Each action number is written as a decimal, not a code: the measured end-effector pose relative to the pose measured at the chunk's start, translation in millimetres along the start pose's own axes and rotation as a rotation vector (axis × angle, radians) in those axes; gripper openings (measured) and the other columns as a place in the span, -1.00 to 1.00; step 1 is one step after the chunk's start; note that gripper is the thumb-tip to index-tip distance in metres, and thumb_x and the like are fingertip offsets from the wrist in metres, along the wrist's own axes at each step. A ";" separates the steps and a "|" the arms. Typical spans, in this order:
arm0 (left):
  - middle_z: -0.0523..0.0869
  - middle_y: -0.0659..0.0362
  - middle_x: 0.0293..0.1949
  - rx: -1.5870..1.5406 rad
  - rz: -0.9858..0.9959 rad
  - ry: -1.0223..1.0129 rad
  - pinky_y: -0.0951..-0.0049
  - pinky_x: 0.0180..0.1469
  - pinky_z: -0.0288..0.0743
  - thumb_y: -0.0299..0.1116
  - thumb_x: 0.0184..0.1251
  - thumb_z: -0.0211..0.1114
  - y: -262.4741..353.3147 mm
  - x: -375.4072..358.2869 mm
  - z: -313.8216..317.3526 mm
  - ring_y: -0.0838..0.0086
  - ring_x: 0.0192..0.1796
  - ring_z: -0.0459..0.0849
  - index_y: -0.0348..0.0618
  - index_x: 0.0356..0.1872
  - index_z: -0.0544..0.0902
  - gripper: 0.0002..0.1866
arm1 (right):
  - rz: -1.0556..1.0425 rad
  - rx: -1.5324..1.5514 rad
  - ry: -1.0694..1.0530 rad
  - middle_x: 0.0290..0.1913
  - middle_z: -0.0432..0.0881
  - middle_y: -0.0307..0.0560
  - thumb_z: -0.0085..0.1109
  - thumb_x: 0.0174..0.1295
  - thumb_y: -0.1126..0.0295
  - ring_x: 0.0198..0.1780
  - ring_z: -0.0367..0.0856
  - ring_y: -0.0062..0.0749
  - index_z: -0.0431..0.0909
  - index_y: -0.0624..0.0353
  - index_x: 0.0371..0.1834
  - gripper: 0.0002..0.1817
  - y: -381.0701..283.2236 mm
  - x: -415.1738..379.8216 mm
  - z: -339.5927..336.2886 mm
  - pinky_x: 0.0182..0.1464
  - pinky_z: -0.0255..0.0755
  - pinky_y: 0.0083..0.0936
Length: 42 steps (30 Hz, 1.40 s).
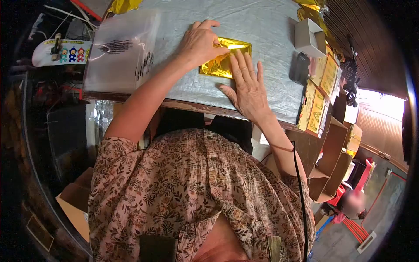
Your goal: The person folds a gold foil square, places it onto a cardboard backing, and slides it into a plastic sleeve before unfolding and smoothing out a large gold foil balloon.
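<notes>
A square of shiny gold foil lies flat on the grey cloth-covered table. From the left, my left hand reaches over its upper left part, thumb stretched across the foil and the other fingers bent above its top left corner; whether it grips anything is hidden. My right hand rests palm down at the foil's right side, its fingers spread, with the fingertips over the right edge and the thumb pointing left below the foil.
Clear plastic bags are stacked on the table's left. An open white box, a dark object and yellow lettered boxes line the right side. Cardboard boxes stand beyond. Another person is at the lower right.
</notes>
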<state>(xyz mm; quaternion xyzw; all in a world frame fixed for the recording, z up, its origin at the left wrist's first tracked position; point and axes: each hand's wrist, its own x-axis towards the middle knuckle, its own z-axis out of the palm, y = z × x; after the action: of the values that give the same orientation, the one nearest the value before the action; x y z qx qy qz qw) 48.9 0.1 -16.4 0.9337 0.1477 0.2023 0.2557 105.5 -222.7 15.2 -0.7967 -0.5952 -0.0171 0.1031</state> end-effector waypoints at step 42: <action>0.15 0.32 0.69 0.458 0.294 -0.285 -0.21 0.68 -0.34 0.05 0.55 0.17 16.8 -51.6 -33.0 0.34 0.72 -0.02 0.04 0.63 0.27 -0.28 | 0.029 0.131 -0.013 0.67 0.09 0.22 0.13 0.49 -0.05 0.68 0.05 0.10 0.07 0.33 0.65 -0.12 6.3 -0.3 12.3 0.66 -0.06 0.04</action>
<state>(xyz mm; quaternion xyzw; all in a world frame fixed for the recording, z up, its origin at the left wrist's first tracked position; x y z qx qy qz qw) -8.3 -19.6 3.0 0.9974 0.0156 0.0655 0.0247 110.2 -222.4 2.1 -0.7970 -0.5840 0.0286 0.1514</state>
